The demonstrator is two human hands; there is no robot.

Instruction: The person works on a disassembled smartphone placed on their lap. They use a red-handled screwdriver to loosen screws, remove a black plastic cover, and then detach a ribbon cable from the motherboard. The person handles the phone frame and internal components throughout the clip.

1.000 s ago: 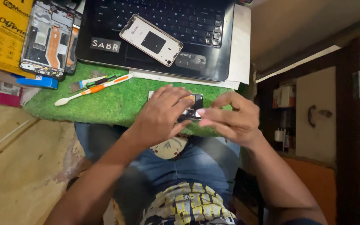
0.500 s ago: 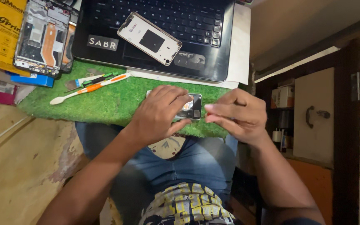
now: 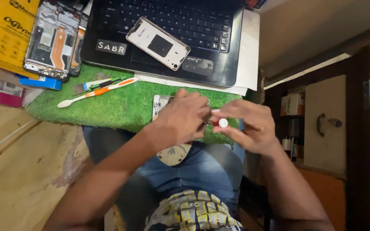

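Head view: left hand [image 3: 184, 121] covered and gripped a phone [image 3: 159, 104] on turf [image 3: 116, 107]; right hand [image 3: 247, 126] pinched a white cap [image 3: 223, 123].

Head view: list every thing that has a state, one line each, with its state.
Black laptop: open, keyboard up.
Gold phone back cover: detached, lying on the laptop keyboard.
Opened phone frame: insides exposed.
Orange-and-white toothbrush: flat on green turf mat.
Left hand: covering a phone.
Right hand: fingers pinching a small white cap.
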